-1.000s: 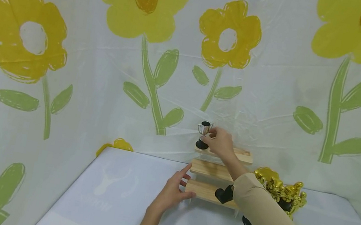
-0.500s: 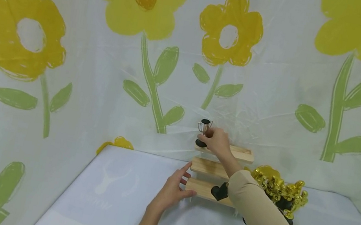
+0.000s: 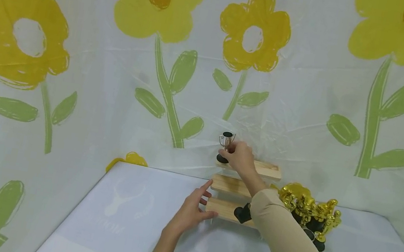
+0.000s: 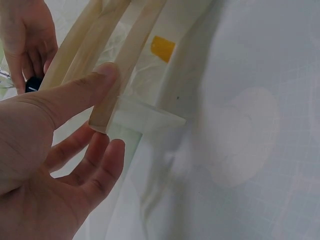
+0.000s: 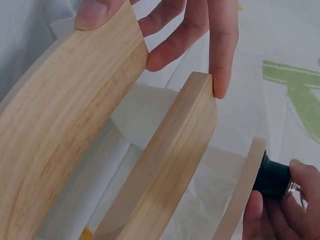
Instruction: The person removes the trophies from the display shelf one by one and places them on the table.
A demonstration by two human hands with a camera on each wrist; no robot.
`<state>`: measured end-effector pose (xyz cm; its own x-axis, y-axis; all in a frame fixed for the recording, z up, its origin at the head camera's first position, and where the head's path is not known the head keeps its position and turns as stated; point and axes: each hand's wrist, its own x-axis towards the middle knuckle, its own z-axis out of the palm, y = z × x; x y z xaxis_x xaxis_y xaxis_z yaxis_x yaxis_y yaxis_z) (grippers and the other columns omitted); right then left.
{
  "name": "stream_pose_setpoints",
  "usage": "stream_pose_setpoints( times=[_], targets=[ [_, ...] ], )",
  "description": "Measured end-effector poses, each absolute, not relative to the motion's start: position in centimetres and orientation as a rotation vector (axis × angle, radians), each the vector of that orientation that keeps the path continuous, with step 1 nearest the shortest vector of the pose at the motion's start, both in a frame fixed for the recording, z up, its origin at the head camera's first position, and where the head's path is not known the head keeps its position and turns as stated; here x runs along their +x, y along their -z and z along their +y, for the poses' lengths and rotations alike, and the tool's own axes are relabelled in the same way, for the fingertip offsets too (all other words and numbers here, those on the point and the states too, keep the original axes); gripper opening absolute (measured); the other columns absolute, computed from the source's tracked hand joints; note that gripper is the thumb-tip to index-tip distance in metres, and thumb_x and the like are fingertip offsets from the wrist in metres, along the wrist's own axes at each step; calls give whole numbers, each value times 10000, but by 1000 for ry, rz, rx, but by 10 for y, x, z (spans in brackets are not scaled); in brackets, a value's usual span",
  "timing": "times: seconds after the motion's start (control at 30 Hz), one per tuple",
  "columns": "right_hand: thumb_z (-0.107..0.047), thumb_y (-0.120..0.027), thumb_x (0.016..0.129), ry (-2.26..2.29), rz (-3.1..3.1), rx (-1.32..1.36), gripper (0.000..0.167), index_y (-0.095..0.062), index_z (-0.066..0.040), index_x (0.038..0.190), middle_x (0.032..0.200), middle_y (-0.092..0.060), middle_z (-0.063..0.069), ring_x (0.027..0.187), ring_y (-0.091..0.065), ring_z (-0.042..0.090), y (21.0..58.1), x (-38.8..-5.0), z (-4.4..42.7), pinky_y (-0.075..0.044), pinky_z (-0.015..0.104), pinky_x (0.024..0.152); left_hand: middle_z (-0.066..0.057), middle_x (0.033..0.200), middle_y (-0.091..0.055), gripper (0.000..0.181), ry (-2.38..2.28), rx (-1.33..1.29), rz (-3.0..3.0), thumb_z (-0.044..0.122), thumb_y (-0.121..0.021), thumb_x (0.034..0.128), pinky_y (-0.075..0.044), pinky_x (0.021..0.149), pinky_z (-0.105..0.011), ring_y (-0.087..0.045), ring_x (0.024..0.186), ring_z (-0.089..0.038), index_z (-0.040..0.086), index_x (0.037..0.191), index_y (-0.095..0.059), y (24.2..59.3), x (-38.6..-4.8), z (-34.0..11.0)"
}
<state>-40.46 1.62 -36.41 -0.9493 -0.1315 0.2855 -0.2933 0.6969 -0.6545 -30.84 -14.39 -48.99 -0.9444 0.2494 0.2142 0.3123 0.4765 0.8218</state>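
Note:
A small silver trophy cup [image 3: 226, 140] with two handles and a black base stands upright at the left end of the top board. My right hand [image 3: 242, 157] pinches it low down, around the stem. In the right wrist view the black base [image 5: 272, 181] meets the board's surface. My left hand [image 3: 188, 213] holds the left end of a three-tier wooden display stand [image 3: 225, 210]. Its thumb lies on the front of the lowest board, with fingers behind that board's end. One fingertip [image 5: 220, 90] touches the end of the middle board.
Several gold figure trophies [image 3: 317, 214] on black bases crowd the white table [image 3: 123, 211], right of the stand and partly behind my right sleeve [image 3: 287, 238]. A flower-printed white curtain [image 3: 295, 97] hangs close behind the stand.
My right thumb has slid a little left across the cup's stem, and the right forearm has shifted slightly left, uncovering more gold trophies. The cup and my left hand stay nearly in place.

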Motion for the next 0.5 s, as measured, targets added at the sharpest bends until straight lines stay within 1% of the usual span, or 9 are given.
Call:
stream_pose_setpoints(
  times=[0.17,0.27,0.43,0.5],
  targets=[
    [-285,-720,892,-1094,-2697,348,230,-711,-57,870,819,-697,83,719,-579,197,363,-404,17,-424,270,607,-133,1288,-562,924,1488,-512,-2642,258,-797,824,-518,760,-264,-567,1067,-224,255,1565,-245,492,-309,-145],
    [-294,-717,894,-1113,-2690,352,228,-709,-67,870,809,-693,73,709,-577,190,365,-405,17,-425,272,603,-126,1284,-565,922,1483,-507,-2644,258,-800,821,-520,756,-270,-570,1066,-222,258,1562,-252,491,-310,-145],
    [-297,-716,897,-1126,-2666,366,224,-695,-81,844,736,-653,42,636,-531,165,368,-404,19,-405,274,577,-127,1287,-567,917,1475,-503,-2647,254,-798,823,-521,763,-286,-575,1066,-223,250,1562,-254,489,-310,-145],
    [-289,-716,897,-1126,-2660,385,229,-689,-71,834,711,-635,41,617,-508,160,368,-402,20,-390,278,581,-127,1284,-567,916,1476,-504,-2644,248,-798,823,-523,763,-292,-575,1065,-227,241,1562,-257,489,-310,-145]
  ],
)
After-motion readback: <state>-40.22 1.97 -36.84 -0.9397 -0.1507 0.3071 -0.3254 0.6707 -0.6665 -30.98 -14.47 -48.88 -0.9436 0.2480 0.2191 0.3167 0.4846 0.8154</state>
